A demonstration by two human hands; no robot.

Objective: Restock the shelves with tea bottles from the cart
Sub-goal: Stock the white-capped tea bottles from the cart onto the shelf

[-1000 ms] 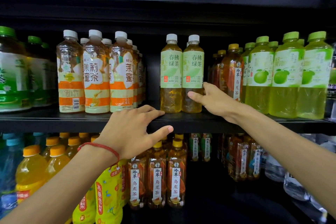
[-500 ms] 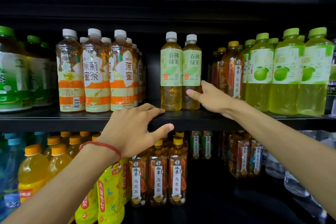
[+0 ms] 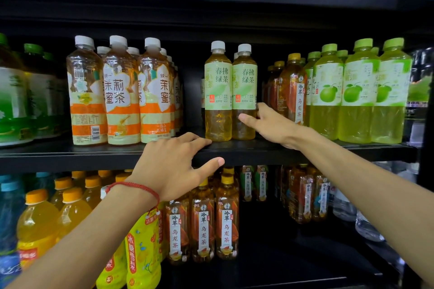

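Two green tea bottles with white caps and pale green labels stand side by side in the middle of the black shelf (image 3: 258, 151). My right hand (image 3: 272, 124) holds the lower part of the right green tea bottle (image 3: 244, 91), thumb across its front and fingers behind it. The left green tea bottle (image 3: 218, 91) stands touching it. My left hand (image 3: 173, 164) rests on the shelf's front edge just left of these bottles, fingers flat on top and thumb against the lip, holding nothing. The cart is out of view.
Jasmine honey tea bottles (image 3: 122, 94) fill the shelf to the left, with a dark gap between them and the green tea. Amber oolong bottles (image 3: 293, 91) and green apple drinks (image 3: 359, 94) crowd the right. Oolong bottles (image 3: 203, 227) and yellow drinks (image 3: 37, 223) sit below.
Both hands keep their places on the shelf edge and the right green tea bottle. Only the view has shifted slightly.
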